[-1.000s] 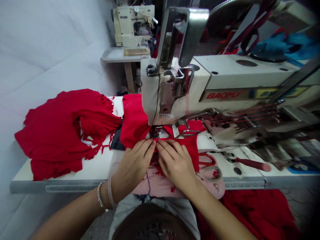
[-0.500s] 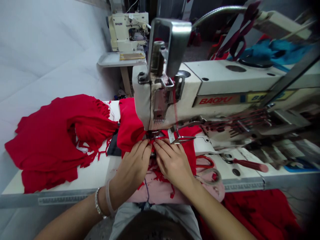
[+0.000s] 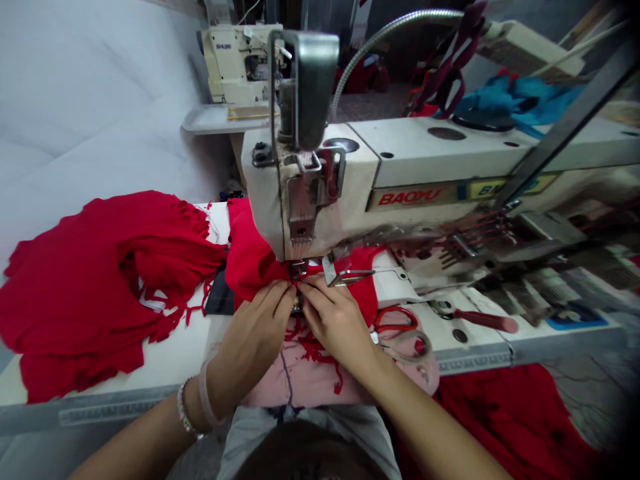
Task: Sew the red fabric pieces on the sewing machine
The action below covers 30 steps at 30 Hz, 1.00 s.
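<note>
Red fabric (image 3: 253, 257) lies under the head of a white sewing machine (image 3: 320, 180), close around the presser foot (image 3: 299, 269). My left hand (image 3: 265, 320) presses its bunched fingers onto the fabric just in front of the foot. From the other side my right hand (image 3: 335, 317) pinches the same fabric, its fingertips nearly meeting the left ones. The edge between the fingers is mostly hidden. Red threads run down to the needles, and red scraps (image 3: 313, 350) lie on a pink cloth (image 3: 265, 390) below my hands.
A heap of red garments (image 3: 85, 267) covers the table's left side. Red-handled scissors (image 3: 397, 320), a roll of clear tape (image 3: 413, 348) and a red-handled screwdriver (image 3: 480, 320) lie to the right. More red cloth (image 3: 505, 413) hangs below the table edge. Another sewing machine (image 3: 240, 63) stands behind.
The whole view has shifted, so the machine and table appear farther left. Both hands stay at the presser foot on the red fabric, with only slight finger movement.
</note>
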Each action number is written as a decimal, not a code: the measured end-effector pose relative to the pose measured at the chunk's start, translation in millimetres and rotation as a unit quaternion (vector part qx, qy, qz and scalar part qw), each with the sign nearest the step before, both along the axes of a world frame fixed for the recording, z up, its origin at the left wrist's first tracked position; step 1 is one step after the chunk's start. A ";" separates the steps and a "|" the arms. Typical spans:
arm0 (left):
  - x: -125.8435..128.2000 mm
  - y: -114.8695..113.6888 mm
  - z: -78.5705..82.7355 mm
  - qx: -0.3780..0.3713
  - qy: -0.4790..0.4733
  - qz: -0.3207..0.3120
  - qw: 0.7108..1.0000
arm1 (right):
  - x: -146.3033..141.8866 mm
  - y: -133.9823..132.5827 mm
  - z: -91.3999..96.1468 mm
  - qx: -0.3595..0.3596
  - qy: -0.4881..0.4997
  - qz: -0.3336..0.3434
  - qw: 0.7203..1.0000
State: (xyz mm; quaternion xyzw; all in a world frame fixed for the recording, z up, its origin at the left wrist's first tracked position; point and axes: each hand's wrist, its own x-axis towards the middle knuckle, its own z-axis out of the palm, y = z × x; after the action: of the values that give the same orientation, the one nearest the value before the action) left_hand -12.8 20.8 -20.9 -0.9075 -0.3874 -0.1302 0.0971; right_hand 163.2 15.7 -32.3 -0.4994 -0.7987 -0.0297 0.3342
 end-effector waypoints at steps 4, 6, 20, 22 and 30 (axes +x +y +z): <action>3.1 4.4 4.5 0.022 -0.026 -0.014 0.999 | -1.3 3.0 -1.0 0.013 -0.051 0.011 0.999; 1.7 5.9 4.8 0.019 -0.049 -0.011 0.999 | -0.5 2.9 0.3 0.042 -0.077 0.028 0.996; -69.5 10.3 -0.4 -0.539 -0.504 0.263 0.622 | 82.3 -31.8 3.1 -0.096 0.180 -0.208 0.957; -80.0 1.7 5.9 -0.543 -0.570 0.287 0.545 | 91.6 -40.3 6.1 -0.185 0.315 -0.188 0.912; -111.4 -2.8 33.0 -0.275 -0.882 0.163 0.347 | 102.8 -66.8 16.7 -0.197 0.568 -0.155 0.784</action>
State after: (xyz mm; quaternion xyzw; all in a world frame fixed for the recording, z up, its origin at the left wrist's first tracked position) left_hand -124.3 17.9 12.1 -0.1636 -0.4035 -0.7229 -0.5365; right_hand 266.0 -51.1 -15.6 -0.5984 -0.3647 0.3661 0.6123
